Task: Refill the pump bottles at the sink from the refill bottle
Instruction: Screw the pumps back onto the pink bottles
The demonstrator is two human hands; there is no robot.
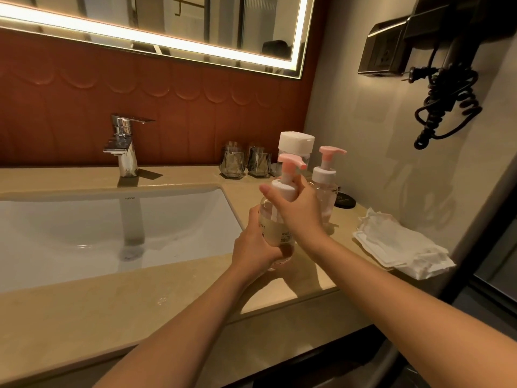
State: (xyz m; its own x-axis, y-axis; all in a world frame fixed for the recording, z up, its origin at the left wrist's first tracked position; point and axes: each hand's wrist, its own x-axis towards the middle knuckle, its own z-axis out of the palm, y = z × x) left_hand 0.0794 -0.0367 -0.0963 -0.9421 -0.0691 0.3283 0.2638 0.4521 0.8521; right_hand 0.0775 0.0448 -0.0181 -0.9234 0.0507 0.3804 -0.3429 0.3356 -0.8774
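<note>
Right of the glossy white ceramic sink [84, 217], the nearer pump bottle [270, 225] is clear smooth plastic with a matt pink pump. The faucet [123, 147] is polished chrome, the bench [84, 309] smooth beige stone.

Pink, white and rust-red around a beige washstand

The near pump bottle [272, 222] has a clear body, a pale label with dark print, a white collar and a pale pink pump; the far pump bottle [326, 191] shows the same colours, and the refill bottle [296, 144] has a white cap. The wall tiles [181, 113] are rust-red with a raised scallop pattern, the counter [70, 317] beige, the sink [70, 219] white, the tap [123, 147] chrome, the glasses [232, 163] smoky grey, the cloth [400, 247] white, the hair dryer [436, 32] black.
</note>
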